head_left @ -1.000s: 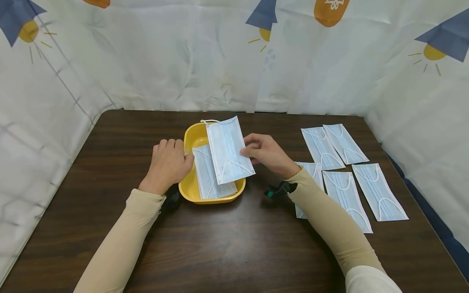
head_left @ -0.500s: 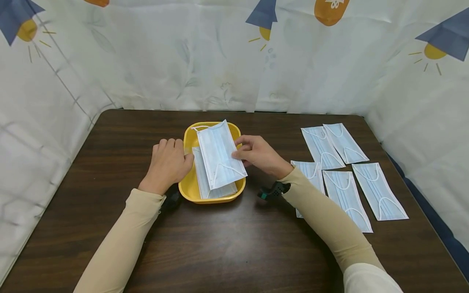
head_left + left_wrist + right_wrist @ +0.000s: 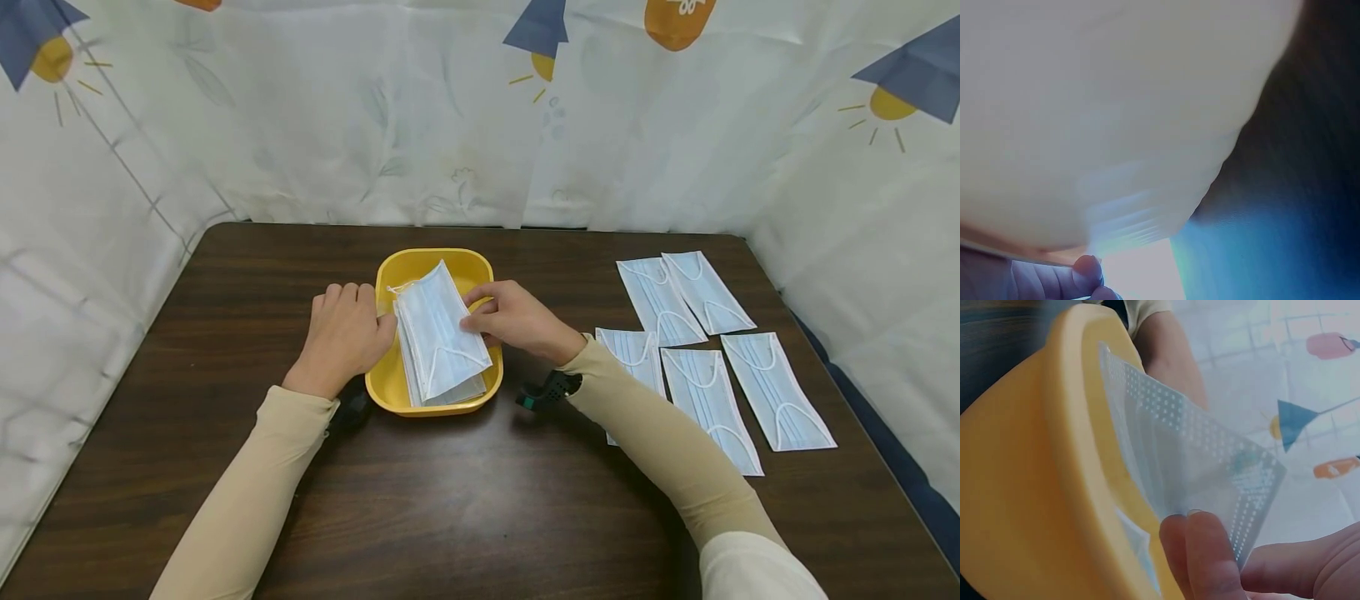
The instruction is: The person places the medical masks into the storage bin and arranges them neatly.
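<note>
My left hand (image 3: pixel 341 342) holds the left rim of a yellow plastic basin (image 3: pixel 385 392); in the left wrist view its fingers (image 3: pixel 1088 275) show at the basin's edge. On the basin's right side my right hand (image 3: pixel 517 319) pinches the edge of a light blue face mask (image 3: pixel 442 329) with white ear loops. That mask is tilted inside the basin, over another mask (image 3: pixel 461 392) that it mostly hides. In the right wrist view the pinched mask (image 3: pixel 1179 437) stands slanted above the rim, between thumb and fingers.
Several more face masks (image 3: pixel 693 379) lie flat on the dark wood table (image 3: pixel 465 517) at the right, one partly hidden by my right forearm. A patterned white cloth (image 3: pixel 322 125) hangs behind the table and along both sides.
My right hand has moved left and slightly down with the pinched mask, from above the basin's right side to lower inside it. The left hand has stayed at the rim.
</note>
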Available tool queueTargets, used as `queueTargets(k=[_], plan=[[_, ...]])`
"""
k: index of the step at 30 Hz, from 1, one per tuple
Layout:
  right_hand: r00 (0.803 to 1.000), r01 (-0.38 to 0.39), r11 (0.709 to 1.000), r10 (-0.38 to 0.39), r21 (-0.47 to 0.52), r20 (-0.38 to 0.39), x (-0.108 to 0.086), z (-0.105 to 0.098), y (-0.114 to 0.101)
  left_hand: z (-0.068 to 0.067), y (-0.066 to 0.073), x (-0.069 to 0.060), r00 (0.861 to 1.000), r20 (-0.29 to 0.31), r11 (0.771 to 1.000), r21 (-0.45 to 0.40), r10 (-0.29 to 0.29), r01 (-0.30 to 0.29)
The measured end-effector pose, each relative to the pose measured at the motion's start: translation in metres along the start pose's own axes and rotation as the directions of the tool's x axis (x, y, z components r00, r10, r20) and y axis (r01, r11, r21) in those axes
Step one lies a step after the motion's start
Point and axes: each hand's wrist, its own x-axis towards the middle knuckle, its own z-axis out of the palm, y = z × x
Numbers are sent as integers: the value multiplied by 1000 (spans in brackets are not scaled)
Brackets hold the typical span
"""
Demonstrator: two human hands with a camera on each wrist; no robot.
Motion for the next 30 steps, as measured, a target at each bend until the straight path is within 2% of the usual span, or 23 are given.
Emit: queueTargets(k=[8, 14, 21, 30], plan=[[999, -32, 999, 34, -41, 40, 1, 3, -6, -1, 2, 1, 1000, 12, 1000, -5, -4, 4], [996, -44, 999, 42, 25, 84, 3, 1, -6, -1, 2, 1, 1000, 9, 1000, -5, -3, 3], [988, -45, 995, 31, 92, 150, -4, -4, -8, -2, 2, 1, 1000, 28, 1000, -8, -11, 11], [989, -47, 999, 48, -15, 138, -16, -14, -18, -2, 1, 0, 999, 26, 1000, -9, -19, 19]])
